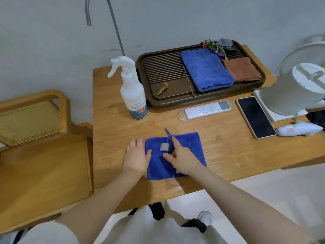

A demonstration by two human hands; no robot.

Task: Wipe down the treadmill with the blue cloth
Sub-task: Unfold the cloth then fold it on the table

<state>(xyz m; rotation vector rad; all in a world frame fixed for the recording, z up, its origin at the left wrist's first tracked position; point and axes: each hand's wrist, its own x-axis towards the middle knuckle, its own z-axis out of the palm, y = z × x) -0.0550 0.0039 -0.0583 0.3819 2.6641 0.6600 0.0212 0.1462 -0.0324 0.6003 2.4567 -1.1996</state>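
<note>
A folded blue cloth (190, 147) with a grey tag and a blue hanging loop lies flat on the wooden table (219, 152), near its front edge. My left hand (136, 155) rests flat at the cloth's left edge, fingers straight. My right hand (182, 159) lies on top of the cloth's middle with the fingers spread and relaxed, pressing it down. No treadmill is in view.
A white spray bottle (132, 92) stands behind the cloth on the left. A dark tray (168, 76) at the back holds a second blue towel (206, 71) and a brown cloth (241, 69). A remote (207, 110), a phone (255, 117) and a white kettle (297, 90) sit right. A wooden chair (40, 155) stands left.
</note>
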